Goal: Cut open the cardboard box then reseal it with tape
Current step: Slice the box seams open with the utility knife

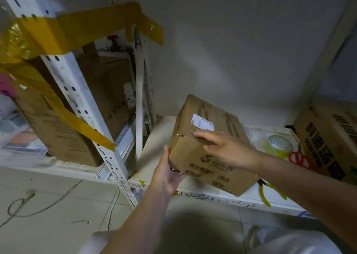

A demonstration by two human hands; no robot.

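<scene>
Left hand [167, 173] palm up, fingers cupped; right hand [222, 147] flat, fingers extended; both forearms outstretched.

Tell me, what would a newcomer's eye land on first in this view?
The cardboard box, tilted on the white shelf at centre, with the left hand under its near corner and the right hand laid over its top edge. Next, the yellow tape wrapped around the rack post at upper left. Red-handled scissors and a tape roll lie right of the box.
</scene>
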